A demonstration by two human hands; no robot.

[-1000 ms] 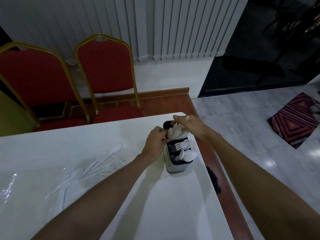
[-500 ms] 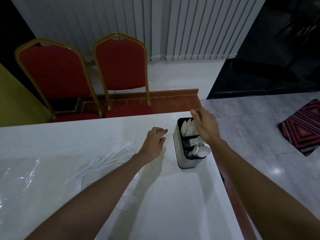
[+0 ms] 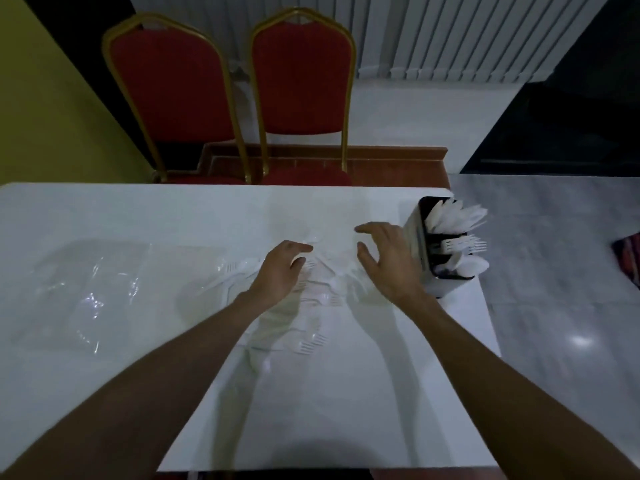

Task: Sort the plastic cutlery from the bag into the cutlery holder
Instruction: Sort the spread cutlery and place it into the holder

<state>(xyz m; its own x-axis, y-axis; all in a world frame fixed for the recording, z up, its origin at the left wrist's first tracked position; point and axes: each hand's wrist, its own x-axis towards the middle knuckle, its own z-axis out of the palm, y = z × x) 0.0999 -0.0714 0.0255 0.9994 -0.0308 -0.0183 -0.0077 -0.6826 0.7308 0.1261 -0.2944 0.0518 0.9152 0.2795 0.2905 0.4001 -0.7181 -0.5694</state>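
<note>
A grey cutlery holder (image 3: 417,251) stands at the table's right edge, with white knives, forks and spoons in its three compartments. Several loose white plastic forks and spoons (image 3: 311,342) lie scattered in the middle of the white table (image 3: 329,410). My left hand (image 3: 282,268) hovers over this pile, fingers loosely curled, holding nothing that I can see. My right hand (image 3: 386,259) hangs just left of the holder, fingers spread and relaxed, empty. A clear plastic bag (image 3: 90,289) lies flat at the left.
Two red chairs with gold frames (image 3: 298,81) stand behind the table's far edge. The table's right edge drops to a grey tiled floor (image 3: 554,271). A patterned rug (image 3: 628,258) shows at the far right.
Both hands have left the holder and moved left over the loose cutlery pile. The right hand no longer touches the cutlery in the holder. The view has swung left.
</note>
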